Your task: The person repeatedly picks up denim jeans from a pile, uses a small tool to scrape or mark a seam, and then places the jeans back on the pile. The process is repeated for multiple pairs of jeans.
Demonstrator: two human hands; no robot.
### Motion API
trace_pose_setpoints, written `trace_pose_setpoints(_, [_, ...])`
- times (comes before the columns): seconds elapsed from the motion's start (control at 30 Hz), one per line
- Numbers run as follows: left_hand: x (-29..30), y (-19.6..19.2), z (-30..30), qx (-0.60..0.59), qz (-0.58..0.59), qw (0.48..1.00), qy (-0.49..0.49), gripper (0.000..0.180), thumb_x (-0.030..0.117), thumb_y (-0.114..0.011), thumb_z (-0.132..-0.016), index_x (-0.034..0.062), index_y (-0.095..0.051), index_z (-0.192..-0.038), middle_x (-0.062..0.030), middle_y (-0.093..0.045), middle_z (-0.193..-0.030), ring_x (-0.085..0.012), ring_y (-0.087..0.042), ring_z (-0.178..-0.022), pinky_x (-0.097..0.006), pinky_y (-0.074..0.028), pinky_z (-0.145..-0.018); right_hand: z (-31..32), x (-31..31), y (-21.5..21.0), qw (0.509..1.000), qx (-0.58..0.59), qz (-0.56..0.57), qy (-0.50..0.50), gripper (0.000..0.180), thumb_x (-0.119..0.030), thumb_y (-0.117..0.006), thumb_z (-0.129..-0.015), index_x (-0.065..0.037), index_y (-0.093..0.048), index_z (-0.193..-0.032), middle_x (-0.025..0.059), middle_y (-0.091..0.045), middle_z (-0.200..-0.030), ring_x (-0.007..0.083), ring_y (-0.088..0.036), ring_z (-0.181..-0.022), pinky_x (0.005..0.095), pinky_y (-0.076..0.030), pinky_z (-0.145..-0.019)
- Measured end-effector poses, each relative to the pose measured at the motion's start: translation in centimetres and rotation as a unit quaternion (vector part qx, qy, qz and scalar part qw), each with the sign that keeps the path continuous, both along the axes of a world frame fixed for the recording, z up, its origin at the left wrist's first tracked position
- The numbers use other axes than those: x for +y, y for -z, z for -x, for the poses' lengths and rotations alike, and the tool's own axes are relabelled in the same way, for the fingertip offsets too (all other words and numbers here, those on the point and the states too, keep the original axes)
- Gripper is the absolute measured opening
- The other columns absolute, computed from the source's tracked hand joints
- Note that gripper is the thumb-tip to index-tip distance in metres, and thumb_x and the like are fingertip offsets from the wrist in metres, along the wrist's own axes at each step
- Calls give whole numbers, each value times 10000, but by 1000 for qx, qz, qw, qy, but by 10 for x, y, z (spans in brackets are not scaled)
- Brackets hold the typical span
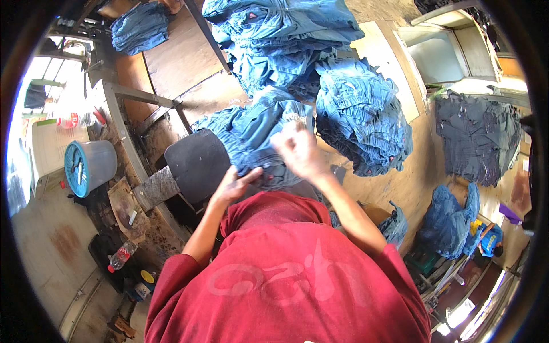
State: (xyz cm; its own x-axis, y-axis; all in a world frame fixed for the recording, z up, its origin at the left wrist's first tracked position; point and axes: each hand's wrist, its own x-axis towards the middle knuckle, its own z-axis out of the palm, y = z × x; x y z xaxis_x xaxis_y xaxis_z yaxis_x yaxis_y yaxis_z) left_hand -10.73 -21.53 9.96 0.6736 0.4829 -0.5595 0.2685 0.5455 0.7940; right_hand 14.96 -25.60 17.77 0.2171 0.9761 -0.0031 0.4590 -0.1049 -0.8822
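A blue denim garment (243, 134) with an elastic-looking gathered band lies in front of me, partly over a dark flat pad (194, 163). My left hand (231, 186) rests at the garment's near left edge, thumb and forefinger spread apart against the cloth. Over the garment's right part is my right hand (300, 153), blurred, with its fingers curled in. What those fingers hold, if anything, is hidden. A light printed patch (303, 111) shows on the cloth just beyond this hand.
Tall piles of folded denim (280, 34) and a second stack (363, 114) stand beyond and right. Dark garments (477, 137) lie far right. At left are a wooden frame (137, 94), a blue-rimmed bin (97, 166) and a plastic bottle (122, 256). A denim bundle (449, 220) sits lower right.
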Motion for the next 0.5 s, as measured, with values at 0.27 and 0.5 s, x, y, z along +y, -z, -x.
trace_pose_setpoints(0.27, [31,-24,164,61,-24,990,-127,337,169,-728,-1037,-23,-683,-1310,-46,-754,-1228,-166,-688,-1117,-357,-525,-1030,-120,-48,97,944,-81,139,288,577,-480,-761,-986,49,-587,-1136,199,-702,-1020,315,-692,-906,419,-545,-841])
trace_pose_setpoints(0.5, [-10,-19,115,-17,40,985,-165,639,-13,-872,-842,-29,-589,-1415,-78,-726,-1282,-194,-681,-1174,-379,-515,-1090,-106,-21,164,873,90,306,368,1242,-817,-645,-892,53,-222,-1669,318,-454,-1551,417,-451,-1474,461,-395,-1175])
